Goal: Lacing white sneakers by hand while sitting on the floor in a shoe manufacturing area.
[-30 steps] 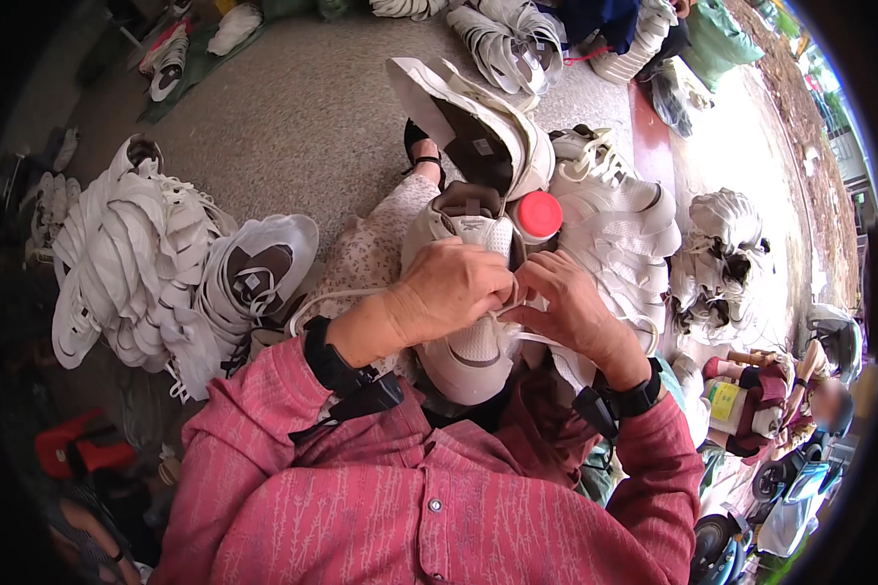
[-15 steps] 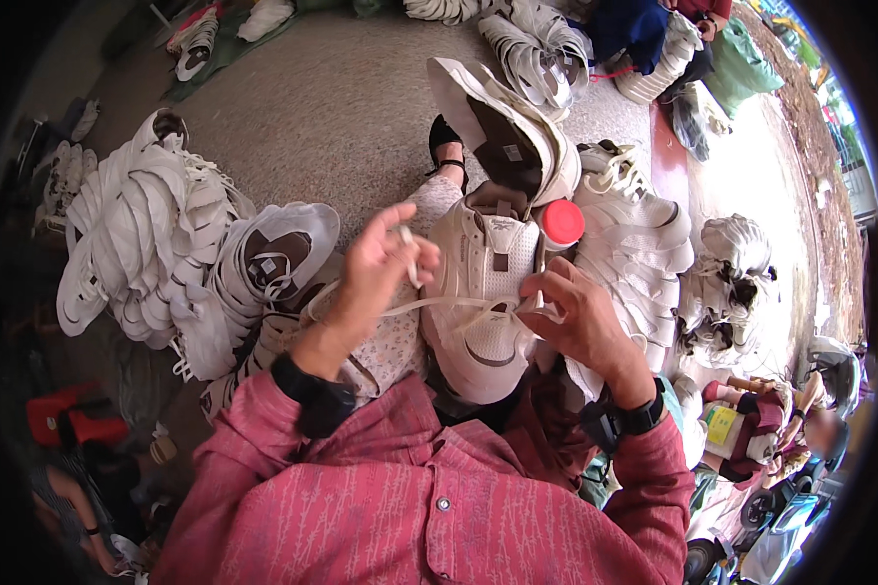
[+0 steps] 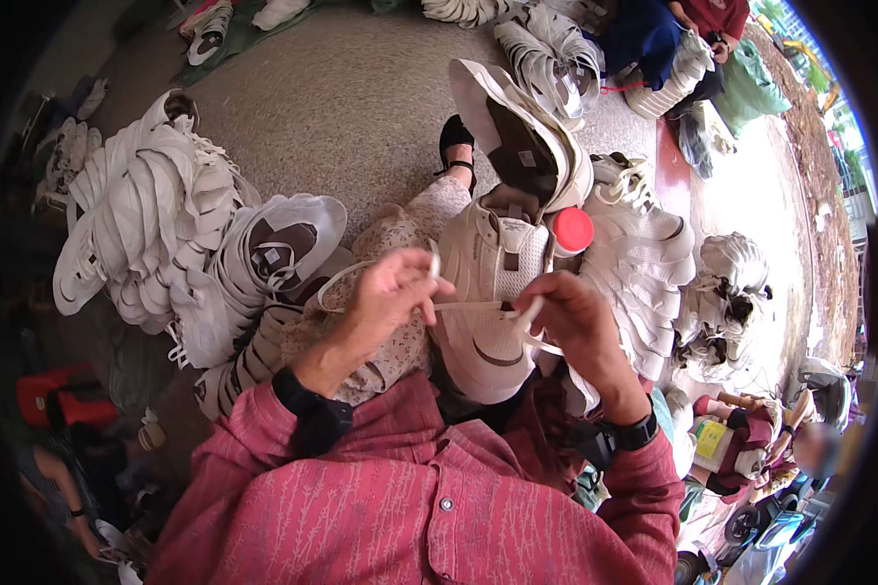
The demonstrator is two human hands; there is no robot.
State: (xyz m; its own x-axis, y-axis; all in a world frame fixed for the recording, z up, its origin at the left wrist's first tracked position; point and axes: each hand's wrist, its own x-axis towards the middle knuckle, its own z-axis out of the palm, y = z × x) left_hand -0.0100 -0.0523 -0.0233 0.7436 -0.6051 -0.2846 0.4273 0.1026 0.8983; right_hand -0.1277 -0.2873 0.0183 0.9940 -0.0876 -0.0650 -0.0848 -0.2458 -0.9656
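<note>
One head-worn fisheye — looking steeply down, close over the lap.

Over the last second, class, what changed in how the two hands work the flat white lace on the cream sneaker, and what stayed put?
The left hand and right hand, bunched together over the cream sneaker a second ago, drew apart sideways, pulling the flat white lace taut across it. Both keep pinching the lace. The sneaker stays on the lap; the red round cap and the heaps of white shoes are unchanged.
</note>
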